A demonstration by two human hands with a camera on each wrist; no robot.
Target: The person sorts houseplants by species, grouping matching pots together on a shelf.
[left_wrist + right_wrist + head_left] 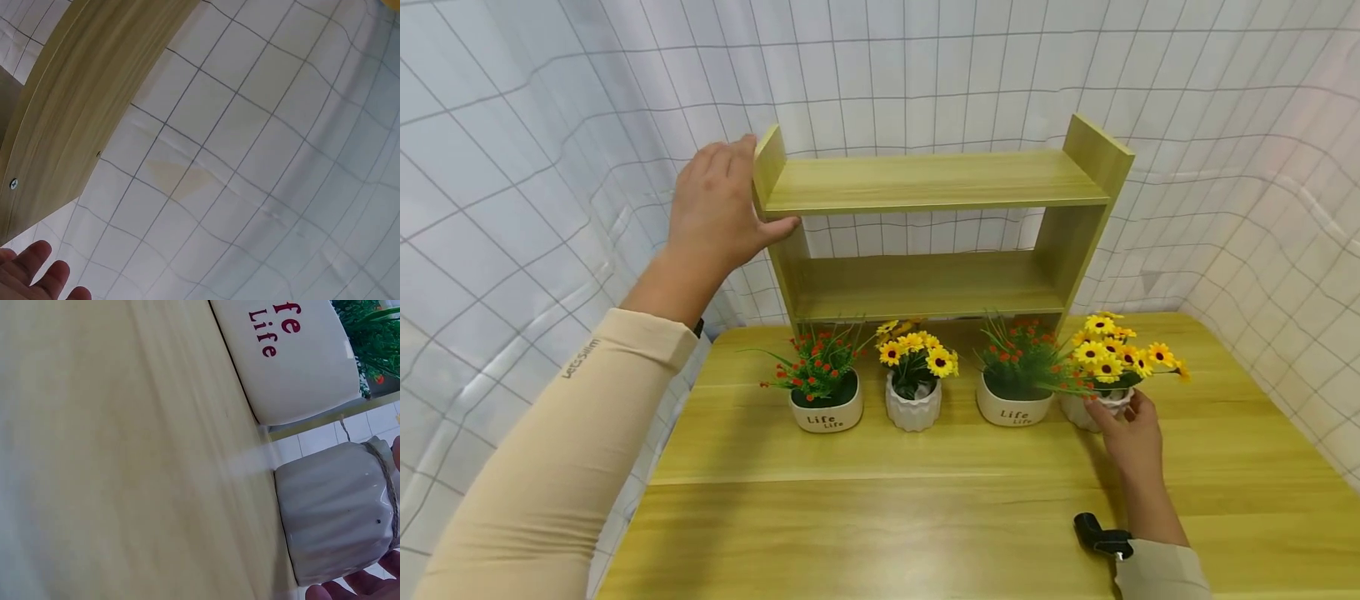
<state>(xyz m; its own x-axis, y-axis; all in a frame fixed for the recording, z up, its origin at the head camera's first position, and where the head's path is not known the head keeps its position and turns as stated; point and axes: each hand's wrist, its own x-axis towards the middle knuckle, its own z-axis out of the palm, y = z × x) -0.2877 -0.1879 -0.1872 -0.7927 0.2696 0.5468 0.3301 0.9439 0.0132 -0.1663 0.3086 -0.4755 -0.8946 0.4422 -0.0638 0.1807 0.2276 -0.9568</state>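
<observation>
The head view is bright, with pale glare on the surface (880,533) well in front of the shelf (932,179) and a soft shadow before its left end. The left wrist view looks dimmer, the shelf's edge bowed; the right wrist view shows a hazy streak and blurred grain.

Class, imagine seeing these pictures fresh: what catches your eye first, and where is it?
The wooden shelf stands out first, upright at the back of the table, with the left hand touching its left side. In front, four flower pots stand in a row; the right hand grips the rightmost pot, which holds yellow flowers.
</observation>
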